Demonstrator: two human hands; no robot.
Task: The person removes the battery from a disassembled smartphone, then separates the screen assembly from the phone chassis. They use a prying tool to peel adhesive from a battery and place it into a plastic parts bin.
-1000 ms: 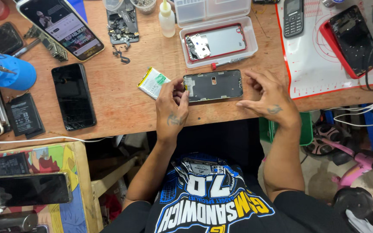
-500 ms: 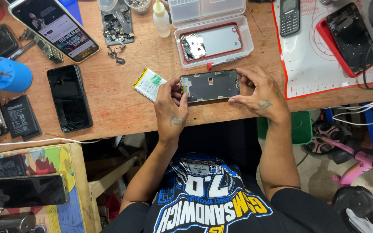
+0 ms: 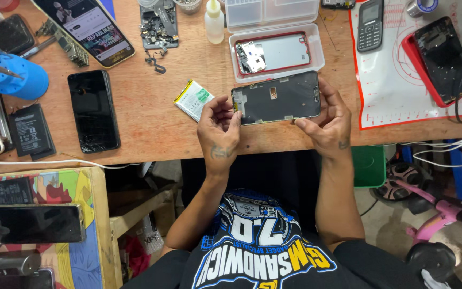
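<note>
The left hand [image 3: 219,128] grips the left end of an opened dark phone frame [image 3: 276,98], fingers curled over its short edge, while the right hand [image 3: 327,120] clasps the right end, thumb along the lower edge and fingers behind. The frame is held level just above the near edge of the wooden surface [image 3: 151,128], inner side up. Just beside the left hand lies a flat white battery [image 3: 193,99] with a green patch and yellow edge. Right behind the frame sits a clear plastic tray [image 3: 316,53] holding a red-rimmed phone back [image 3: 282,52]. Farther left, a black phone with a cracked screen [image 3: 93,109] lies flat, near a blue tool stand [image 3: 20,80]. At the right, a white mat with red markings [image 3: 397,80] carries a small keypad phone [image 3: 370,25] and a red-cased opened phone [image 3: 442,60].
</note>
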